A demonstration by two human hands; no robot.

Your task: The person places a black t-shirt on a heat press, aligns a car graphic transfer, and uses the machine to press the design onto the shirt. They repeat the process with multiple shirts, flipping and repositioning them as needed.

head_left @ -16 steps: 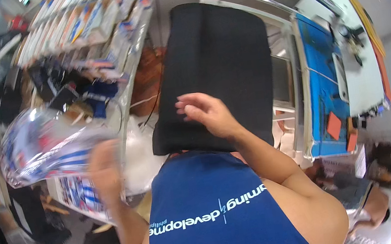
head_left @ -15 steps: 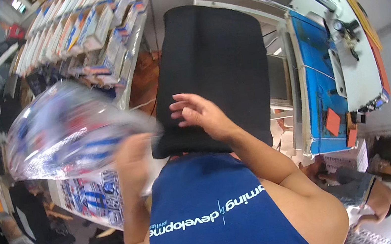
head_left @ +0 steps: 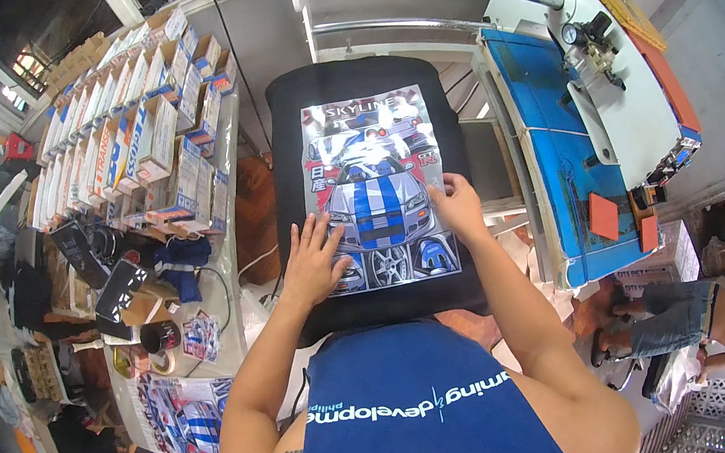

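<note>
A glossy printed transfer film (head_left: 378,201) with a grey car with blue stripes lies flat on a black cloth-covered board (head_left: 298,96), apparently a dark garment. My left hand (head_left: 312,260) rests with its fingers spread on the film's lower left edge. At the film's right edge, my right hand (head_left: 460,205) has its thumb and bent fingers on the border, seemingly pinching it. Light glares off the film's upper part.
A heat press with a blue platen (head_left: 544,136) and a pressure gauge (head_left: 575,33) stands on the right. Boxes (head_left: 120,149) crowd a shelf on the left, above a bench holding more printed sheets (head_left: 190,417). Another person (head_left: 700,323) bends over at the lower right.
The film, a blur in my left hand off to the left, now lies flat on the black cloth. Both hands have come to its edges. The view has shifted.
</note>
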